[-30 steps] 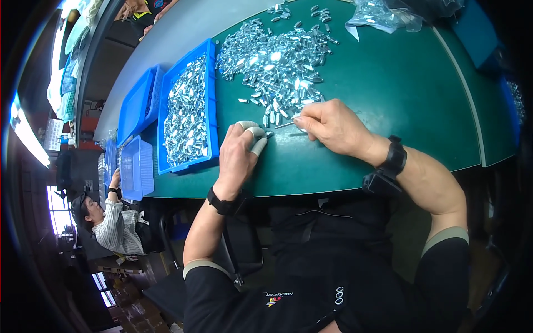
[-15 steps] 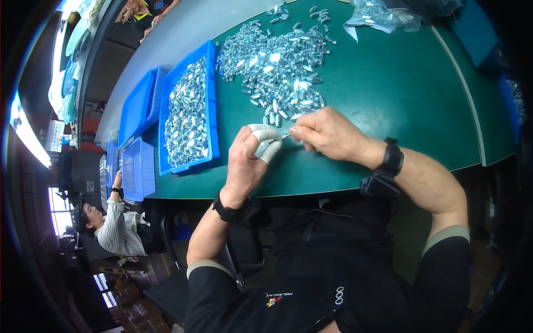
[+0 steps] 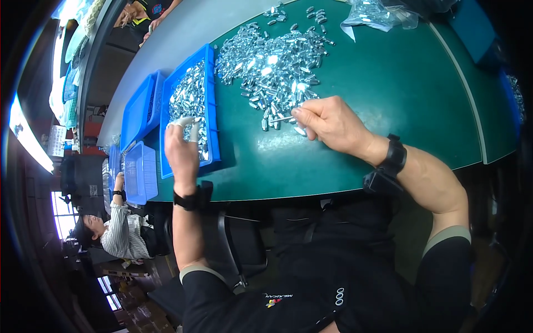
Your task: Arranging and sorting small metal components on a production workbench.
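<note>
Drop-off step, I'd say: left hand (image 3: 182, 149) over the blue tray (image 3: 210, 100), fingers released. Right hand (image 3: 327, 123), beside the tray, pinches a thin pin (image 3: 282, 118) at the pile of metal parts (image 3: 272, 61). Next: grab another part.

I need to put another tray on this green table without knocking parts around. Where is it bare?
Bare green table lies right of the heap of small metal parts, running to the clear bag at the far edge. A narrower strip runs along the near edge below the right hand. It is crowded around the heap and the blue tray, where the left hand hovers.
</note>
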`<state>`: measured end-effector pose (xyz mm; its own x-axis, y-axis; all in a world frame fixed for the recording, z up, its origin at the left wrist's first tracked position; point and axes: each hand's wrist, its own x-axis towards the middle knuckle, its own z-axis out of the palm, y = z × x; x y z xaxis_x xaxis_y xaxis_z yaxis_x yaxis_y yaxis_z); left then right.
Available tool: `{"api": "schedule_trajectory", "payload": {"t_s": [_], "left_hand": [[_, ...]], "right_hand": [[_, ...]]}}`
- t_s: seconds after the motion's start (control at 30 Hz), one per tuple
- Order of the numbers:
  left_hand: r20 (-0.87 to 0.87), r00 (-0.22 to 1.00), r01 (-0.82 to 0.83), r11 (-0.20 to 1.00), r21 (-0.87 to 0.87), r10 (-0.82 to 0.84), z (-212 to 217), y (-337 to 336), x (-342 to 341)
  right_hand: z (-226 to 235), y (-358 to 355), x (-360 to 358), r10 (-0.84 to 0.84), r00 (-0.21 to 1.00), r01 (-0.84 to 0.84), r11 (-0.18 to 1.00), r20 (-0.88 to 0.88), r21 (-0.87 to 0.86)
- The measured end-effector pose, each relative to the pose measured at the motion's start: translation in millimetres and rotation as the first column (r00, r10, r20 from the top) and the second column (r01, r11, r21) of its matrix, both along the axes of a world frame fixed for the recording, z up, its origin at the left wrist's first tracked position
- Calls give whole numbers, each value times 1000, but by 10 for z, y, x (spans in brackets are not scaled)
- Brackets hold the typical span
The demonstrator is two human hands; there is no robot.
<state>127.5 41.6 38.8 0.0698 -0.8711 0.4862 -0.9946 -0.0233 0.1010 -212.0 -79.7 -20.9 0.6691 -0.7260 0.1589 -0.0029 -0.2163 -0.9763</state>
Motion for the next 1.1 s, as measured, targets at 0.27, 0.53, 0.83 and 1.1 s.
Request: {"api": "schedule_trajectory", "payload": {"t_s": [0.27,0.53,0.83,1.1], "left_hand": [[-30,967,253,954,162,-252,-239,-711,-379],[-171,978,169,926,337,-116,-440,-900,-344],[-424,882,307,933,186,-205,-196,-387,-833],[-317,937,178,982,62,-150,-15,-109,-311]], "right_hand": [[-37,0,35,16,999,-15,1000,-34,18],[28,-4,15,-17,999,18,999,-44,32],[-7,-5,31,-52,998,52,999,18,9],[-2,-29,-1,-58,998,58,998,3,3]]}}
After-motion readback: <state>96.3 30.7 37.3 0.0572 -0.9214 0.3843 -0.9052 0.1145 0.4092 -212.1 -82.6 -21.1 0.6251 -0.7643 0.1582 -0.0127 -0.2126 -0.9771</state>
